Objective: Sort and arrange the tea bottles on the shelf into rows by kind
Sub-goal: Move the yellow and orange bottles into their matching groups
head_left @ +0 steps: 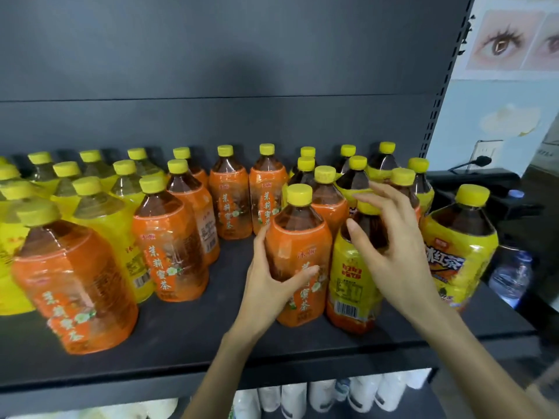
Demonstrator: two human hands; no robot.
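Just right of the orange bottle (298, 237), a yellow-label bottle (351, 279)

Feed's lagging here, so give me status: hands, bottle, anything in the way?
Left hand grips orange-label bottle, front of shelf. Right hand open at yellow-label bottle beside it. Mixed bottles crowd close behind.

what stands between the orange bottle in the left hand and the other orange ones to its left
Nothing visible. The left hand grips the orange-label bottle, and the dark shelf between it and the orange-label group is bare. The yellow-label bottle stands on its other side, partly behind the right hand.
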